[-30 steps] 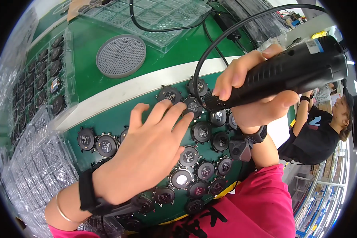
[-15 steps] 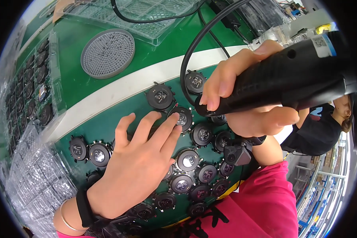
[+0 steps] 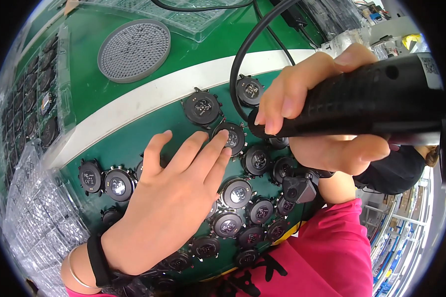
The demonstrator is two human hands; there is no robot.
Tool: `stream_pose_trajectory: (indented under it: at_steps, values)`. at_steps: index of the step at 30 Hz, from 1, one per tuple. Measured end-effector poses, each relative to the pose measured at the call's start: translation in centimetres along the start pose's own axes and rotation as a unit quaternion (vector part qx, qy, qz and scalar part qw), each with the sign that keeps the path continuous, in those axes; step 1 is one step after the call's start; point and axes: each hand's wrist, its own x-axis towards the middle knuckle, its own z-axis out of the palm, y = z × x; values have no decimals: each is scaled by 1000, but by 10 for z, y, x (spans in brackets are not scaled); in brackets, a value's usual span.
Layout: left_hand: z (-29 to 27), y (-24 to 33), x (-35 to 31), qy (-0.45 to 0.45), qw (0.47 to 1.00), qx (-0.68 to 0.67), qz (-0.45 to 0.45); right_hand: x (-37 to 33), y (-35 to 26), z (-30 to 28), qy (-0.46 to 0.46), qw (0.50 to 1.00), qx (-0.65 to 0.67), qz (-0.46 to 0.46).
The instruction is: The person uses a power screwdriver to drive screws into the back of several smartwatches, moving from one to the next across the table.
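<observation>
Spread fingers on my left hand (image 3: 171, 203) reach across the bench, with a fingertip resting on a round black watch case (image 3: 237, 140) lying back side up. In my right hand (image 3: 300, 91) is a black corded handheld scanner (image 3: 366, 101), gripped round its handle; its head runs to the right rim and is partly cut off. Beyond the touched case lie two more watch cases, one on the left (image 3: 202, 109) and one by the cable (image 3: 250, 91). Several others, such as a shiny-backed watch case (image 3: 237, 193), lie nearer me. My left hand hides part of the group.
A round grey perforated tray (image 3: 134, 52) stands beyond the white bench strip (image 3: 148, 94). Clear plastic trays (image 3: 39, 218) pile up at left, near a tray of watch parts (image 3: 29, 104). The black cable (image 3: 237, 64) loops beside the scanner. Another person (image 3: 396, 171) is at right.
The scanner and my right hand have shifted slightly right and look larger. My left fingertip stays on the same watch case. The whole view has shifted a little.
</observation>
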Motion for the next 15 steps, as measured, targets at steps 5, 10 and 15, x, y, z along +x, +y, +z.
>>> stream_pose_trajectory:
  at_steps: [5,10,15]
  values:
    - [2,-3,-2,12,1000,-17,10,2,3,3,2,999,22,-34]
    - [5,-6,-2,9,1000,-6,27,3,7,8,21,998,34,-54]
    - [6,-8,-3,14,999,-33,24,3,15,13,56,996,14,-64]
